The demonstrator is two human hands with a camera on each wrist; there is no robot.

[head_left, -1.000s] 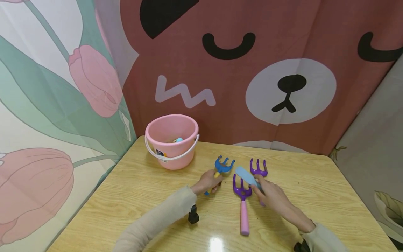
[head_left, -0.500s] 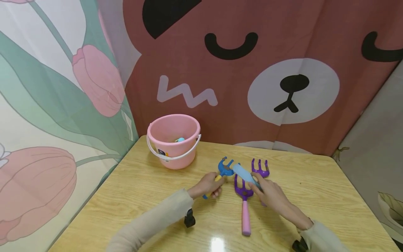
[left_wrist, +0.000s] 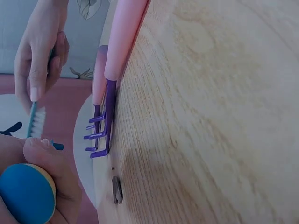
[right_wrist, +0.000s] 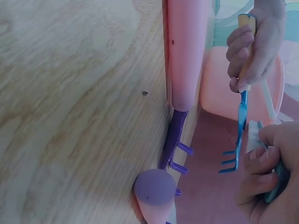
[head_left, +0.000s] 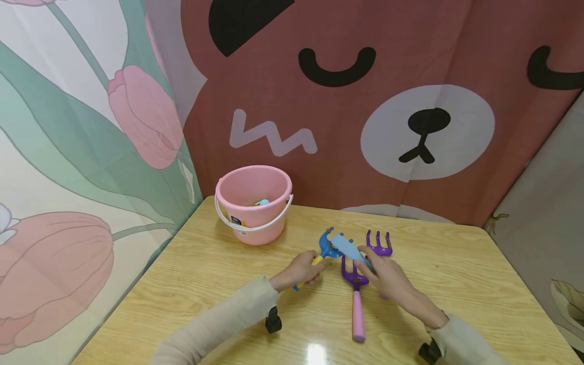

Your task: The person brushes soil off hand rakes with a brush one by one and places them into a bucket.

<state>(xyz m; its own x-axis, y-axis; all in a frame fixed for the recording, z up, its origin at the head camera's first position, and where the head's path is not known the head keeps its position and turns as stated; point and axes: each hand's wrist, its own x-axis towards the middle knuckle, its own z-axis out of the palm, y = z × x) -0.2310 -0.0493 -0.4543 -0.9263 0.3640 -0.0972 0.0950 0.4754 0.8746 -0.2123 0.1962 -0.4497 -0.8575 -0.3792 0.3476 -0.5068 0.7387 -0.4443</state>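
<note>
My left hand [head_left: 298, 269] grips the yellow handle of a small blue hand rake [head_left: 326, 247], held above the table with its tines pointing away. In my right hand [head_left: 389, 278] is a light blue brush [head_left: 345, 246], pinched between thumb and fingers. Its white bristles [right_wrist: 253, 135] face the rake head in the right wrist view, close to it; whether they touch I cannot tell. Below lies a purple rake with a pink handle [head_left: 358, 315]. Another purple rake [head_left: 380, 250] lies beside it, its handle mostly hidden under my right hand.
A pink bucket [head_left: 262, 236] with a white handle stands at the back left of the wooden table [head_left: 456, 284], something light blue inside it. A dark brown fragment [left_wrist: 117, 190] lies on the tabletop. A printed bear curtain [head_left: 328, 132] hangs behind.
The brush has moved left, from beside the blue rake to over its head. The blue rake has shifted slightly right and turned. The purple rakes lie as before.
</note>
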